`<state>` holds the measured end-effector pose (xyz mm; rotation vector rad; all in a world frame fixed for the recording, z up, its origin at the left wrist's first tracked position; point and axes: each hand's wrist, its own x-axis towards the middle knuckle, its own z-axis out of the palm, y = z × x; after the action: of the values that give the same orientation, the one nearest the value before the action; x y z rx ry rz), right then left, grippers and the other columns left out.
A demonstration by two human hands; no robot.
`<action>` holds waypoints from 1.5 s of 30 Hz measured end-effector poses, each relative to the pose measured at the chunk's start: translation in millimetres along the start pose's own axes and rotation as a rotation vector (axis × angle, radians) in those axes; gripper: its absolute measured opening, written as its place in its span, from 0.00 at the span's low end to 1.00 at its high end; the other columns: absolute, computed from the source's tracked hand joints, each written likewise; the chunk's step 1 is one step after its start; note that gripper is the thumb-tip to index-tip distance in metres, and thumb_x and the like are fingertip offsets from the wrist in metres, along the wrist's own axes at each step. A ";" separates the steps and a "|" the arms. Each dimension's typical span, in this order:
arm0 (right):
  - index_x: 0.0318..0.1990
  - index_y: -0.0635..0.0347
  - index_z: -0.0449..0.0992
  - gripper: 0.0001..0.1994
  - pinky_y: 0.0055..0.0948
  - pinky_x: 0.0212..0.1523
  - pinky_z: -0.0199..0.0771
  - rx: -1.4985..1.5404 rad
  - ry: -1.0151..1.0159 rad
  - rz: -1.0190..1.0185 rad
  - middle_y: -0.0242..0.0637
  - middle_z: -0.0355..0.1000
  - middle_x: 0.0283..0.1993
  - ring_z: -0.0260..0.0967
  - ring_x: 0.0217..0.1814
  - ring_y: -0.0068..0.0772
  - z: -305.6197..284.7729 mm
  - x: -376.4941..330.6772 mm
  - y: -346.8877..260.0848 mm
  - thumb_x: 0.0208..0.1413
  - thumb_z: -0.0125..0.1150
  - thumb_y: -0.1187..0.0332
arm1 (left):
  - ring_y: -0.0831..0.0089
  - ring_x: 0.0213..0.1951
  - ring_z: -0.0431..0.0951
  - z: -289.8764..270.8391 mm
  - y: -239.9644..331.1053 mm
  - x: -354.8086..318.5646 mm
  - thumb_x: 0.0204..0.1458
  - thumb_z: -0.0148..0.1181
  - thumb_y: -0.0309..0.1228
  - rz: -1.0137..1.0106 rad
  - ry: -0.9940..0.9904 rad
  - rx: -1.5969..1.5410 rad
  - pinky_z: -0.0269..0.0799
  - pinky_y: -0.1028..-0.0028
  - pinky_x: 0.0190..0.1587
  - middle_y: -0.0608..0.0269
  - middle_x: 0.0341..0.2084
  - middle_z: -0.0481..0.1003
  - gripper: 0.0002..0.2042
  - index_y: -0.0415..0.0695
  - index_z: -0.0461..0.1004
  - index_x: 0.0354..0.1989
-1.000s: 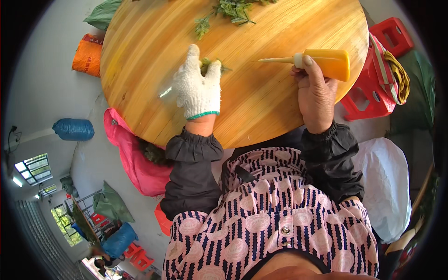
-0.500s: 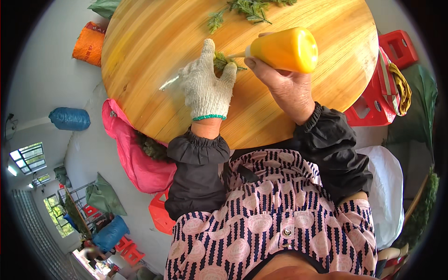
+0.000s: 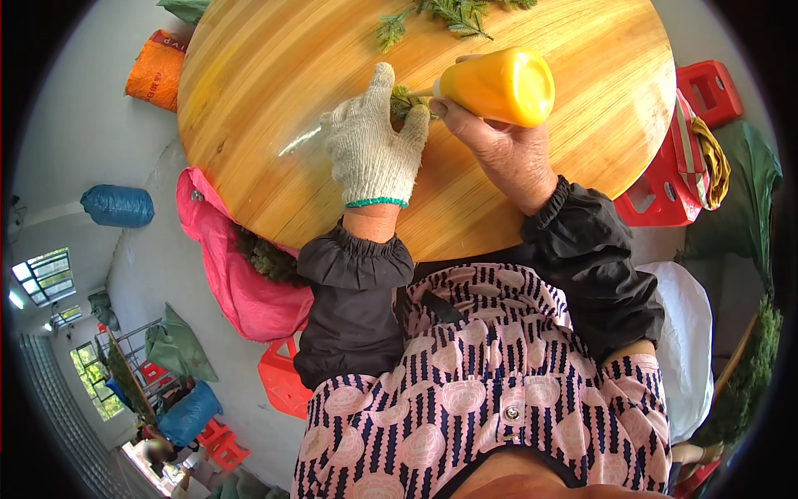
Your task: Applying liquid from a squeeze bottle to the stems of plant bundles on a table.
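My left hand [image 3: 378,150], in a white knitted glove with a green cuff edge, rests low over the round wooden table [image 3: 274,158]. Its thumb and forefinger close about a small green sprig [image 3: 402,101], partly hidden by the glove. My bare right hand [image 3: 499,150] grips a yellow squeeze bottle [image 3: 497,85], tilted nearly on its side. The bottle's narrow nozzle [image 3: 424,92] points left and reaches the sprig. Whether it touches the sprig I cannot tell.
More green sprigs [image 3: 457,15] lie at the table's far edge. A pink bag [image 3: 241,283] of greenery hangs near the left edge. Red plastic stools [image 3: 657,195] stand at the right, and an orange bag [image 3: 155,71] sits beyond the left side. A white sack [image 3: 686,349] is beside me.
The bottle and my right hand have shifted slightly left. The sprig has turned and moved a little under the nozzle, while my left thumb has come nearer the forefinger.
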<state>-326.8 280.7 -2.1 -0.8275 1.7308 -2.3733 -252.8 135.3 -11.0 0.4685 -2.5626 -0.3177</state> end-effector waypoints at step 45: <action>0.45 0.67 0.78 0.14 0.30 0.50 0.76 -0.278 0.014 -0.093 0.41 0.73 0.54 0.75 0.48 0.32 -16.9 -36.2 -19.2 0.50 0.71 0.80 | 0.59 0.49 0.80 -3.1 -19.7 -0.7 0.52 0.68 0.33 0.135 0.042 -0.003 0.69 0.60 0.59 0.60 0.45 0.83 0.22 0.49 0.79 0.58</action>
<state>-299.5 315.7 -1.7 -0.9472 2.1044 -2.2277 -245.4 117.2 -14.8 0.2957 -2.5369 -0.2603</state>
